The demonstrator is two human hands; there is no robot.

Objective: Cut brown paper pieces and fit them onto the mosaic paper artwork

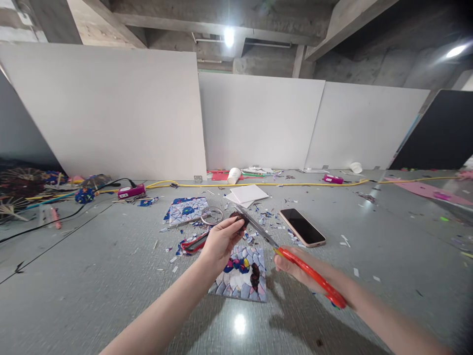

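Observation:
My left hand (221,241) pinches a small dark brown piece of material (239,220) between thumb and fingers. In my right hand (295,268) is a pair of scissors (312,276) with red-orange handles, its metal blades reaching up to the brown piece. Below both hands lies a square collage panel (254,291) of blue-grey and white scraps, with dark blue, yellow and brown patches; my left hand covers its upper left part. Just left of my left hand is a red and black utility knife (194,244), partly hidden by it.
A roll of tape (212,215) rests by another patterned panel (188,209). White cards (249,194) lie farther back, and a phone (303,227) to the right. Scraps are scattered about. A yellow cable (288,185) crosses the back near a paper cup (234,176) and white partition boards (258,123).

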